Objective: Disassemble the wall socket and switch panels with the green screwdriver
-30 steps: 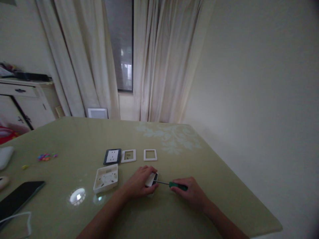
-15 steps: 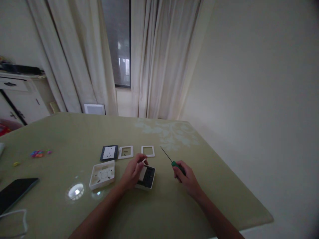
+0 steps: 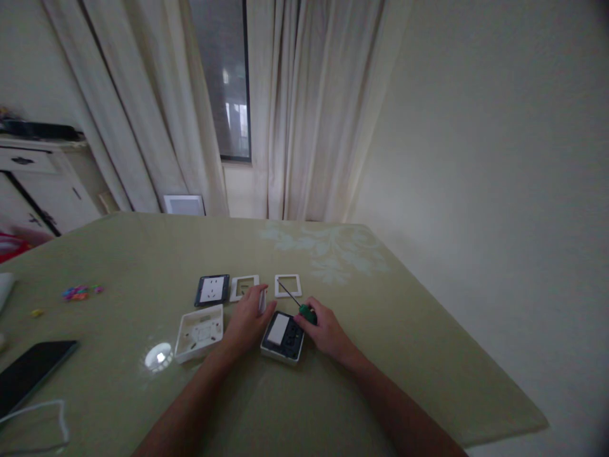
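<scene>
My right hand [image 3: 326, 330] grips the green handle of a screwdriver [image 3: 307, 313], its thin shaft pointing up and left over a white frame [image 3: 299, 293]. Between my hands sits a switch module in a white box [image 3: 278, 329], with a white panel on the left and black parts on the right. My right thumb is close to its upper right corner; whether it touches cannot be seen. In my left hand [image 3: 246, 322] is a small white plastic piece [image 3: 263, 301], pinched beside the module. Its far side is hidden by the fingers.
Left of my left hand lies an open white back box [image 3: 200, 333]. Behind it are a dark-edged socket [image 3: 212, 290] and another white frame [image 3: 234, 292] with small pieces inside. A dark tablet or phone [image 3: 33, 368], a white cable [image 3: 61, 419] and colourful bits [image 3: 78, 292] lie farther left.
My right hand has moved left with the screwdriver, up to the switch module. My left hand has drawn away from the module's top, uncovering its white panel. The view has shifted slightly.
</scene>
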The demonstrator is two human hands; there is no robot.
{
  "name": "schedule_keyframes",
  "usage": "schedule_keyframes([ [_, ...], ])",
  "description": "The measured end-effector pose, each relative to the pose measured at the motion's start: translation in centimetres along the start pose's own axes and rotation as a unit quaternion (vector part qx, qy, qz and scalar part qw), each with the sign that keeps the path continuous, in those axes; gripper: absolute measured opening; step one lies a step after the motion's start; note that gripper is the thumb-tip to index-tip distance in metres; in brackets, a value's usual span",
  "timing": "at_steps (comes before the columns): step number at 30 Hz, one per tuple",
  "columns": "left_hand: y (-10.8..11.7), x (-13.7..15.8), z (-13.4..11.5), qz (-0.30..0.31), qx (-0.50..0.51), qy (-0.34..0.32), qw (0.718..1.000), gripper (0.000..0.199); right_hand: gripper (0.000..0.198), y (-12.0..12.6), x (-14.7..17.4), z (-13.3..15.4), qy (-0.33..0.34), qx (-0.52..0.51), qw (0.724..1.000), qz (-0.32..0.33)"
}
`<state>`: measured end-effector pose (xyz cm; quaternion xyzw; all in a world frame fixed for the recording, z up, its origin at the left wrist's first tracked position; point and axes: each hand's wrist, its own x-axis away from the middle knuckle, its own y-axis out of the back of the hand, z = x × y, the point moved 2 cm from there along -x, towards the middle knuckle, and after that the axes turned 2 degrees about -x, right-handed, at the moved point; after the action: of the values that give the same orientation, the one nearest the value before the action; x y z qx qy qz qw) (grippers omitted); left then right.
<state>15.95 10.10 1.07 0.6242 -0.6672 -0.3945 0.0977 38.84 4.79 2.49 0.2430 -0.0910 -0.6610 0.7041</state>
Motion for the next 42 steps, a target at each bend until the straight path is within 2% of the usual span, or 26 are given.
schedule_keyframes([
  [6,-0.5,0.8,-0.1,0.048,-0.089,-0.046,0.994,0.047,0.027,2.8,0.2,-0.9,-0.016,-0.019,1.0,0.009],
  [11,-0.7,1.1,-0.4,0.059,-0.133,-0.071,0.987,0.04,0.029,3.5,0.0,-0.7,-0.006,-0.029,0.999,0.026],
  [16,-0.5,1.0,-1.0,0.046,-0.138,-0.093,0.985,0.038,0.034,3.5,-0.1,-0.9,-0.003,-0.026,0.999,0.023],
  [20,-0.9,1.7,-3.3,0.065,-0.105,-0.156,0.98,0.041,0.039,3.9,0.1,-0.6,-0.002,-0.021,1.0,0.002],
  [24,-2.0,3.1,-5.8,0.125,-0.064,-0.229,0.963,0.046,0.049,6.0,0.5,1.4,0.001,-0.005,1.0,0.026],
  [27,-2.4,3.6,-6.5,0.137,-0.046,-0.231,0.962,0.045,0.04,8.9,1.1,4.0,0.017,0.035,0.996,0.078],
  [29,-2.4,3.6,-6.5,0.137,-0.039,-0.221,0.965,0.044,0.042,11.0,1.5,5.9,0.024,0.082,0.99,0.11],
  [33,-2.5,3.5,-6.3,0.14,-0.026,-0.209,0.967,0.046,0.033,13.7,2.0,8.6,0.05,0.231,0.949,0.209],
  [38,-2.6,3.5,-6.4,0.139,-0.025,-0.21,0.967,0.051,0.026,13.5,1.5,9.6,0.085,0.283,0.924,0.242],
  [42,-2.6,3.5,-6.5,0.131,-0.033,-0.217,0.967,0.047,0.024,12.3,0.7,10.6,0.099,0.264,0.927,0.247],
])
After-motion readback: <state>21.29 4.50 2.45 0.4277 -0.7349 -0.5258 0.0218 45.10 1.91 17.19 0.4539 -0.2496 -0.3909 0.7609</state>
